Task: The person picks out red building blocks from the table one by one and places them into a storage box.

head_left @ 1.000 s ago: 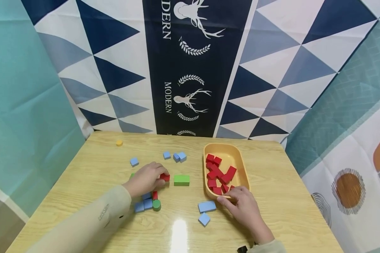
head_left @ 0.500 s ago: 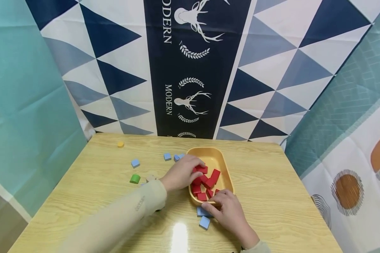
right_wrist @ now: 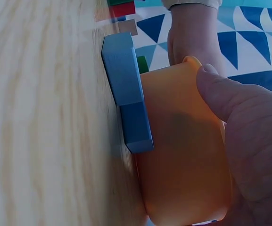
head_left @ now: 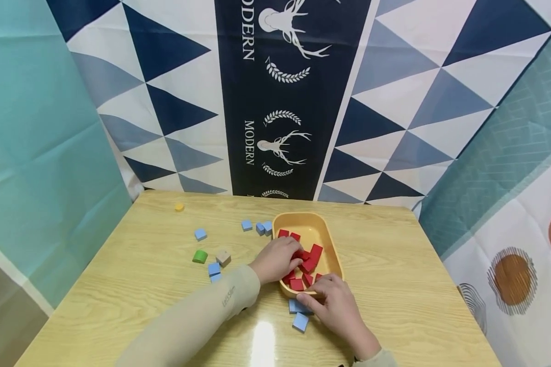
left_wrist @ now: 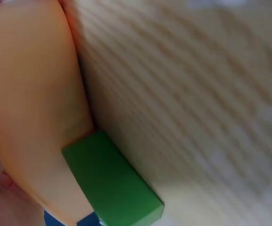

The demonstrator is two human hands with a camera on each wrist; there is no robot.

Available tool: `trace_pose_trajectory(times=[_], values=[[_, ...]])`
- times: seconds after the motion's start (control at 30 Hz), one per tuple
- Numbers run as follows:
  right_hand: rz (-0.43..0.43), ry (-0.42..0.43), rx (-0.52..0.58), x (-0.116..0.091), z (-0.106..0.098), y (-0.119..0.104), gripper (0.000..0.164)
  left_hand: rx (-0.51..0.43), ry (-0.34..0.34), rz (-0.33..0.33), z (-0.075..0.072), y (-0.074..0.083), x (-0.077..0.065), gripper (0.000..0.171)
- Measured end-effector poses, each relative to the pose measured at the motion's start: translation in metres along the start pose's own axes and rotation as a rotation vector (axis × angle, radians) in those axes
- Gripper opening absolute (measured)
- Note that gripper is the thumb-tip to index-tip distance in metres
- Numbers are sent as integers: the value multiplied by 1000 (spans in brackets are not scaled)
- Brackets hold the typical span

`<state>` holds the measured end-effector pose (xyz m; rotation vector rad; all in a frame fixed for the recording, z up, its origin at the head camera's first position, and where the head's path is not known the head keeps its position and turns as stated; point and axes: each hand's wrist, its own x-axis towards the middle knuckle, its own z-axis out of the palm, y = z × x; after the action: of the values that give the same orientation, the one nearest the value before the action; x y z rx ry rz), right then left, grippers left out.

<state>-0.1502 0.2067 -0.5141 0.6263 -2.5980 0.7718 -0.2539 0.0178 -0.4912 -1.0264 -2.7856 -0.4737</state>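
Observation:
My left hand reaches over the left rim of an orange plastic bin, its thumb and fingertips around a red block just above other red blocks. The bin's near rim is gripped by my right hand; the right wrist view shows that hand's thumb pressed on the rim. Against the bin's outer left wall, a green rectangular block appears in the left wrist view; in the head view the left hand hides it. Two blue blocks lie close under the bin's near end.
Several blue blocks are scattered on the wooden table, some partly behind my left sleeve. A green half-round block, a beige block and a small yellow disc sit on the left. Patterned fabric stands behind the table.
The bin has slid left under my right hand. My left hand has carried the red block rightward from the table and lowered it into the bin.

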Motion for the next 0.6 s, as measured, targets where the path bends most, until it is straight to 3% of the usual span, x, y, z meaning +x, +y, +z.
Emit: trace_pose_trajectory(times=[0.2, 0.33, 0.4, 0.5, 0.6], values=[[6, 3, -5, -1, -2, 2, 25, 24, 6, -8, 0, 5, 1, 25], [30, 1, 8, -2, -1, 1, 24, 27, 39, -10, -9, 4, -10, 34], [35, -3, 11, -3, 1, 1, 25, 25, 35, 5, -17, 2, -20, 35], [39, -10, 6, -2, 1, 1, 26, 24, -29, 20, -34, -1, -46, 33], [35, -10, -2, -2, -2, 2, 26, 27, -82, -41, -51, -4, -78, 34]])
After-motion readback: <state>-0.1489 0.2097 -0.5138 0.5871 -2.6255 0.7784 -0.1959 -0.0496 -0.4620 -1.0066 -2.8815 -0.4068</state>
